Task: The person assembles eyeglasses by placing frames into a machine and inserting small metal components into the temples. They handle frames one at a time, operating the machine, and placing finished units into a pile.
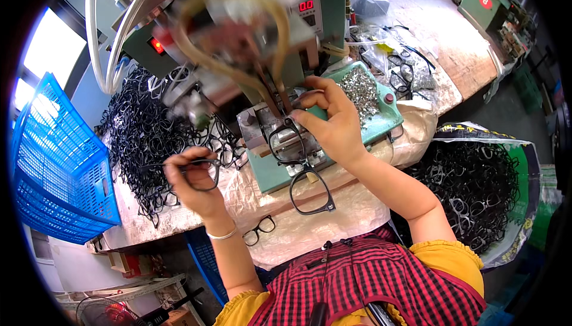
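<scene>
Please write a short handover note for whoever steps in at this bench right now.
Left hand holds one black glasses frame above the cloth-covered table. Right hand presses another frame onto the green machine. Frames pile lies left; a sack of frames stands right. The frame on the machine is in place; the left-hand frame is not on it yet.

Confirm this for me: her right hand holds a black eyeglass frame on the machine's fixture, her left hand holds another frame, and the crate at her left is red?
Not quite: the crate is blue, as the head view shows. The rest stands.
</scene>
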`<action>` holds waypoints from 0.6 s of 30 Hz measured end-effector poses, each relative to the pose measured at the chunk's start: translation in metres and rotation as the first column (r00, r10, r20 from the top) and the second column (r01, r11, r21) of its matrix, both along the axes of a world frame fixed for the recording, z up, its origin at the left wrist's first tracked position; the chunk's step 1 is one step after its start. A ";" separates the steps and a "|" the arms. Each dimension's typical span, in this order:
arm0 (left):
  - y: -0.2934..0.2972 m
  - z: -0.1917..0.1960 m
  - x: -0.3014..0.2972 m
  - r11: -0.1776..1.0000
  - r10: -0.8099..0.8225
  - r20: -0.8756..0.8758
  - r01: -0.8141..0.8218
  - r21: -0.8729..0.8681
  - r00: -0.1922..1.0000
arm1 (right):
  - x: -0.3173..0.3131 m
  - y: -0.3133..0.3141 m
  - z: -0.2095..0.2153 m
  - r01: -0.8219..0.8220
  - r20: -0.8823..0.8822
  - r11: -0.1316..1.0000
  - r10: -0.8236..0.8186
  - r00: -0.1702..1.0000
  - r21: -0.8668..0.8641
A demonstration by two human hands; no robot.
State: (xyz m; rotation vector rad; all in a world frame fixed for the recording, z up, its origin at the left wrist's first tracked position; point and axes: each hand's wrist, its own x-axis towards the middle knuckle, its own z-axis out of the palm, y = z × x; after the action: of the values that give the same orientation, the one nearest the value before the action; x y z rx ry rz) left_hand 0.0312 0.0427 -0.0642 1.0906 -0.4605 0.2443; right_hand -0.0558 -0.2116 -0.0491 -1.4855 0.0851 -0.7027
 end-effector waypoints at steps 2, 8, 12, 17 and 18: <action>-0.029 0.066 -0.023 0.997 -0.077 0.268 0.072 0.028 0.960 | 0.003 0.003 0.005 -0.102 0.007 0.990 0.102 0.995 0.098; -0.068 0.118 -0.030 0.917 0.160 0.396 -0.284 0.280 0.904 | -0.011 0.017 0.020 -0.066 0.000 0.992 0.066 0.998 0.104; -0.065 0.084 -0.076 0.740 -0.585 -0.314 0.651 0.171 0.747 | -0.024 -0.010 0.020 0.003 -0.040 0.953 -0.016 0.999 -0.304; -0.094 0.049 -0.078 0.552 -0.668 -0.720 0.774 -0.309 0.189 | -0.014 -0.089 -0.055 0.197 -0.079 0.429 -0.546 0.834 -0.882; -0.094 0.048 -0.078 0.555 -0.681 -0.710 0.758 -0.342 0.179 | -0.015 -0.096 -0.062 0.188 -0.098 0.418 -0.574 0.813 -0.889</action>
State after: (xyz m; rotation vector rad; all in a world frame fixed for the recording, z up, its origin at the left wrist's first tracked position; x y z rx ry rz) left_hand -0.0470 -0.0515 -0.0166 0.8237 -0.1156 -1.1589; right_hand -0.0712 -0.3077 -0.1107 -2.6531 0.4811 -0.8651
